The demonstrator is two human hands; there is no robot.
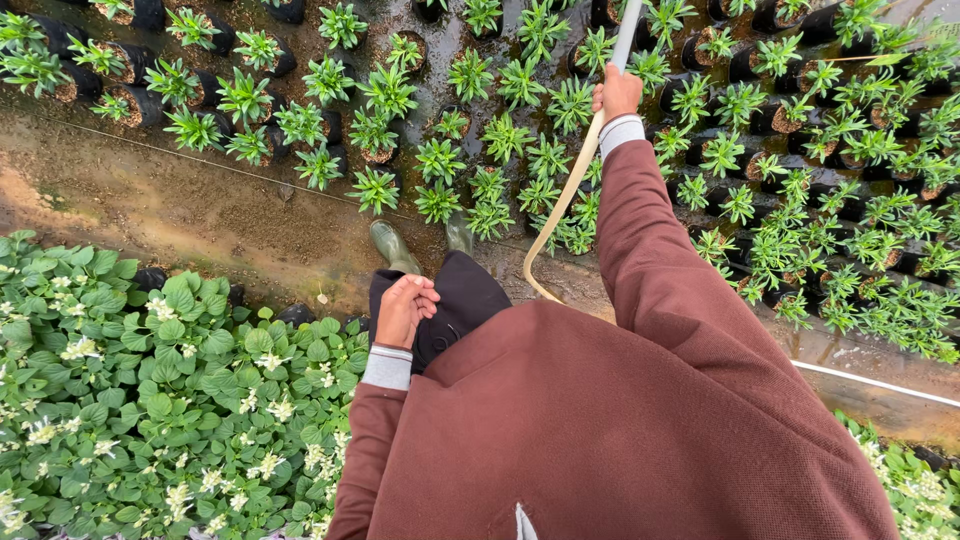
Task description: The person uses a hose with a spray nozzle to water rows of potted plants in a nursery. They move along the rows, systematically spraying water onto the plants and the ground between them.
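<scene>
The right hand is closed around a grey watering wand held out over the potted seedlings, its beige hose trailing back. The left hand hangs loosely curled, seemingly holding nothing, above the flowering plants.

Watering wand runs off the top edge (head unseen); hose perhaps continues behind sleeve.

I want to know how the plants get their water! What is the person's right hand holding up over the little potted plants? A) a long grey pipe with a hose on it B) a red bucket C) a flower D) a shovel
A: the right hand is closed around a long grey pipe with a pale hose hanging down from it, over the potted plants; the left hand rests at the person's side, holding nothing.
</scene>
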